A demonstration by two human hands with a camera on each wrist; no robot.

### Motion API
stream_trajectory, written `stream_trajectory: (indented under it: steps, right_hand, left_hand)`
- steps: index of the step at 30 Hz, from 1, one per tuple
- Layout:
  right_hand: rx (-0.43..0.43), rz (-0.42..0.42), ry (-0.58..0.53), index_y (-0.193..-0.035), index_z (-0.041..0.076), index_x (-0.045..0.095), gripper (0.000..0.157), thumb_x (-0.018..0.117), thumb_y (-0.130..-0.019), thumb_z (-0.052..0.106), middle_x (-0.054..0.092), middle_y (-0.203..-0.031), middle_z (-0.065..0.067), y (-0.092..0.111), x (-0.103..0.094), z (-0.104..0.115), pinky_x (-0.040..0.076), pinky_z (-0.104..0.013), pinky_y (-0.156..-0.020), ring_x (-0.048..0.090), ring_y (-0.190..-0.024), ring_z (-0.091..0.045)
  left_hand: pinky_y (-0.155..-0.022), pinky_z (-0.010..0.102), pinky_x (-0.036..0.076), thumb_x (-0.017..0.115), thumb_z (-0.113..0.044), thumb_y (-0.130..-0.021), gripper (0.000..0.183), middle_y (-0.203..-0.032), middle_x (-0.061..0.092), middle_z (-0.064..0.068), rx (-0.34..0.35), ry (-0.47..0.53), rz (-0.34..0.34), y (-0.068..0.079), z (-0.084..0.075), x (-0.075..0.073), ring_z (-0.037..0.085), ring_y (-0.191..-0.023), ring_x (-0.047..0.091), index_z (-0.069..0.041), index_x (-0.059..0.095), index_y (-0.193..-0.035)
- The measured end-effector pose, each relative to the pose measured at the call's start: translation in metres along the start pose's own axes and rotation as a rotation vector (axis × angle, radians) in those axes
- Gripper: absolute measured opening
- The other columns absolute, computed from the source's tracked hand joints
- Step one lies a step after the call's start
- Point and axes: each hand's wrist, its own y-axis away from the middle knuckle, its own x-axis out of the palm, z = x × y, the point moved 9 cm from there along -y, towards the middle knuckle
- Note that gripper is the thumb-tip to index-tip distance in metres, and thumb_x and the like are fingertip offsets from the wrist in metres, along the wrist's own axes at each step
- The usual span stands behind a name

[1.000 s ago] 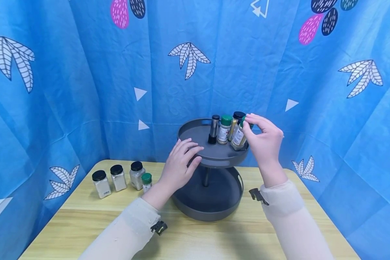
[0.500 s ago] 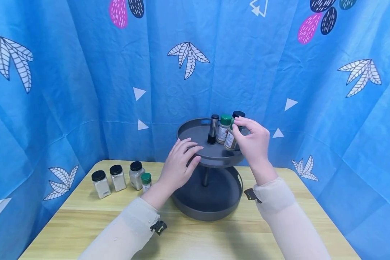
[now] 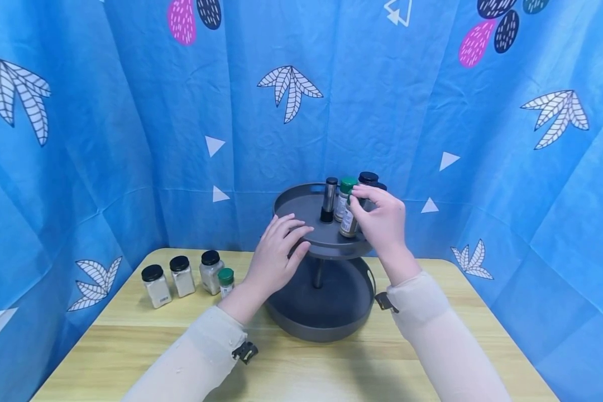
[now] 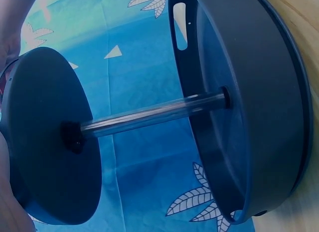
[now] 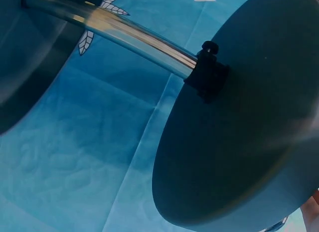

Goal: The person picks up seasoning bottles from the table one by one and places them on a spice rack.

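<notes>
My right hand (image 3: 382,218) pinches the green cap of a small spice jar (image 3: 349,223) over the upper tier (image 3: 306,209) of a dark grey two-tier turntable rack. Whether the jar's base touches the tier cannot be told. Beside it stand a second green-capped jar (image 3: 347,187), a slim black-and-silver bottle (image 3: 329,201) and two black-capped jars (image 3: 368,177), partly behind my hand. My left hand (image 3: 280,251) lies on the upper tier's left front rim, fingers extended. Both wrist views mostly show the upper tier's underside (image 4: 50,137) and the metal post (image 4: 154,115).
On the wooden table (image 3: 291,371), left of the rack, stand several jars: a black-capped jar (image 3: 157,287) with pale contents, others like it, and a small green-capped jar (image 3: 226,282). The lower tier (image 3: 316,332) sits under the upper one. A blue patterned curtain (image 3: 281,151) encloses the table.
My right hand has moved left across the upper tier with the green-capped jar, close to the other green-capped one. More of the black-capped jars shows behind it. My left hand stays put.
</notes>
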Motion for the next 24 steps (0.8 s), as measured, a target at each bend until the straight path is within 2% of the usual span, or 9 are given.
stream_trajectory:
  steps: [4, 7, 15, 24]
  right_hand:
    - [0.004, 0.022, 0.011, -0.104, 0.003, 0.079, 0.017, 0.073, -0.089, 0.008, 0.076, -0.105, -0.008, 0.0, 0.005, 0.001, 0.052, -0.036, -0.057, 0.07, -0.106, -0.021]
    - [0.006, 0.043, 0.026, -0.105, 0.004, 0.079, 0.017, 0.073, -0.09, 0.009, 0.076, -0.106, -0.008, 0.001, 0.008, 0.001, 0.053, -0.036, -0.056, 0.069, -0.108, -0.021]
    - [0.021, 0.081, 0.048, -0.108, 0.005, 0.078, 0.019, 0.072, -0.091, 0.01, 0.075, -0.109, -0.009, 0.001, 0.012, -0.003, 0.054, -0.037, -0.062, 0.067, -0.111, -0.023]
    - [0.05, 0.135, 0.05, -0.111, 0.006, 0.077, 0.02, 0.072, -0.092, 0.012, 0.074, -0.113, -0.01, -0.001, 0.013, -0.005, 0.056, -0.043, -0.084, 0.065, -0.114, -0.025]
  left_hand:
    - [-0.123, 0.047, 0.016, 0.035, -0.052, -0.107, 0.05, -0.134, 0.061, 0.005, -0.007, 0.004, -0.001, 0.001, 0.001, 0.0, 0.024, -0.141, 0.04, -0.021, 0.066, -0.13]
    - [-0.123, 0.048, 0.017, 0.033, -0.053, -0.107, 0.052, -0.133, 0.061, 0.005, -0.009, 0.004, -0.01, 0.002, 0.002, 0.0, 0.024, -0.141, 0.041, -0.02, 0.067, -0.129]
    - [-0.122, 0.049, 0.019, 0.035, -0.052, -0.107, 0.05, -0.133, 0.061, 0.005, 0.001, 0.001, -0.013, 0.001, 0.001, 0.0, 0.024, -0.14, 0.041, -0.02, 0.067, -0.129]
    - [-0.122, 0.05, 0.02, 0.037, -0.05, -0.107, 0.047, -0.134, 0.061, 0.005, -0.003, -0.004, -0.008, 0.0, 0.0, 0.001, 0.023, -0.141, 0.041, -0.02, 0.067, -0.129]
